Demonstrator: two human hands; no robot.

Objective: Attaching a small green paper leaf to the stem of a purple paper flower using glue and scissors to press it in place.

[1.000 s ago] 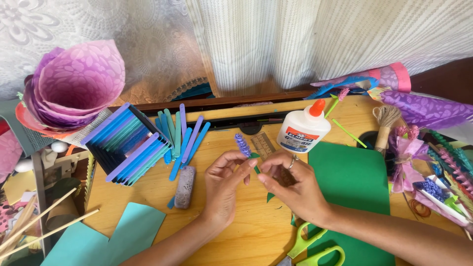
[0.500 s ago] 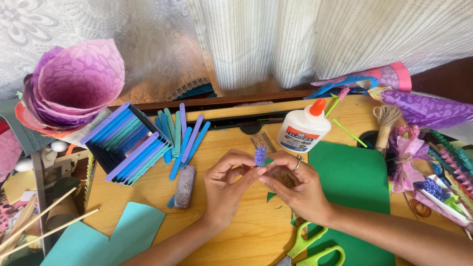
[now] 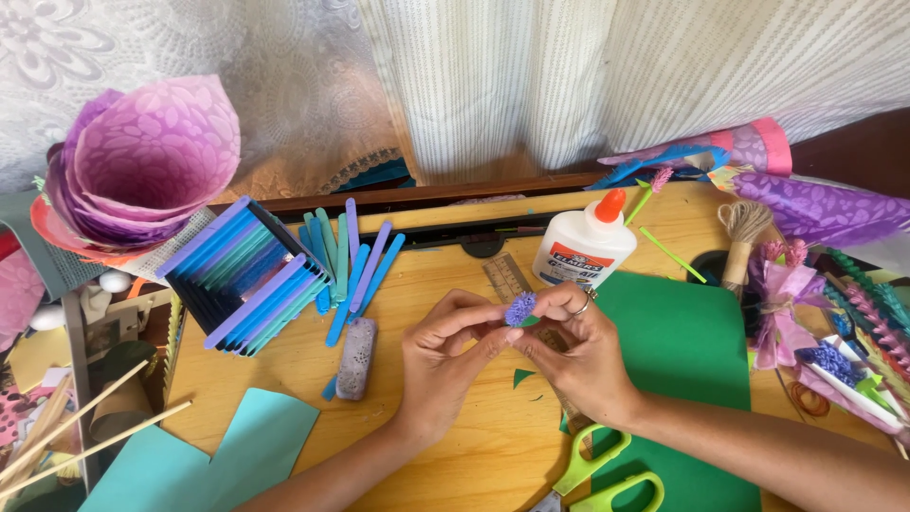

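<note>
Home craft desk: glue bottle (image 3: 581,248), curtain (image 3: 569,76), scissors (image 3: 607,474)

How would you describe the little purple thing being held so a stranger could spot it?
Start at the white glue bottle at the back of the wooden table. Just in front of it both hands meet, pinching a small fuzzy purple tuft. It is the only purple piece held in fingertips.

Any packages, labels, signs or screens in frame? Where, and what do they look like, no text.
Glue bottle: on the wooden table, behind the right hand, at the far edge of the green paper sheet; squat white body, orange cap.
Bottle label: front of the bottle; orange and blue bands.
No signs or screens in view.
</note>
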